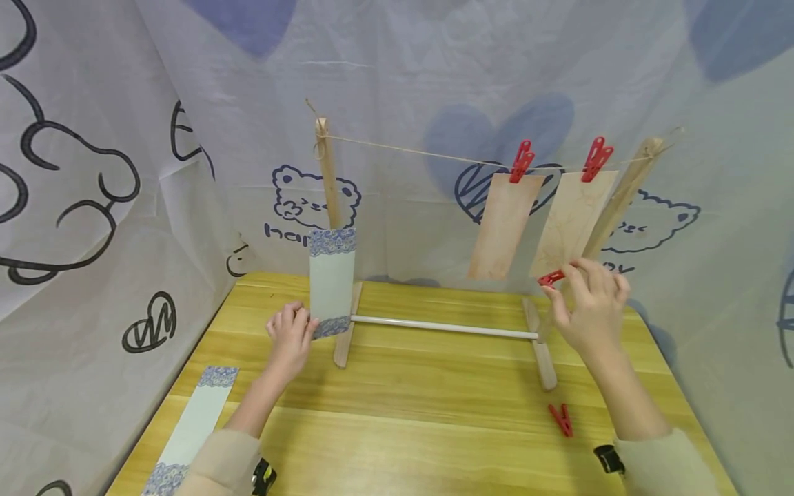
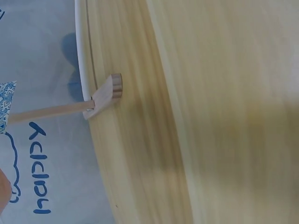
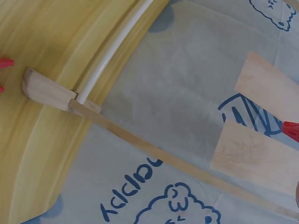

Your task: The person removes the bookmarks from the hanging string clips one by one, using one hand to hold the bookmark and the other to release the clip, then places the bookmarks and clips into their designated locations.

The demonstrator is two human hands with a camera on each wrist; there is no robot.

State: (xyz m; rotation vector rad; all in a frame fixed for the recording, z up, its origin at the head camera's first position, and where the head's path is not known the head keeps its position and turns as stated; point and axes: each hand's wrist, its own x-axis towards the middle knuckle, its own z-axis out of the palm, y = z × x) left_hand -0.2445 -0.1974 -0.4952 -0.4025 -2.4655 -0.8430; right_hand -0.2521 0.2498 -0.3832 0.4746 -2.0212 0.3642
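Blue-edged card [image 1: 332, 284] stands upright before the left post [image 1: 330, 186], its lower edge pinched by the left hand [image 1: 290, 337]; the right hand [image 1: 589, 310] pinches a red clip [image 1: 551, 277] near a beige card [image 1: 572, 224] hanging from the string [image 1: 409, 149].

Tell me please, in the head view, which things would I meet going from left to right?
Flat-lying patterned card, left hand, held patterned card, pinkish hanging card, cream hanging card, right wooden post.
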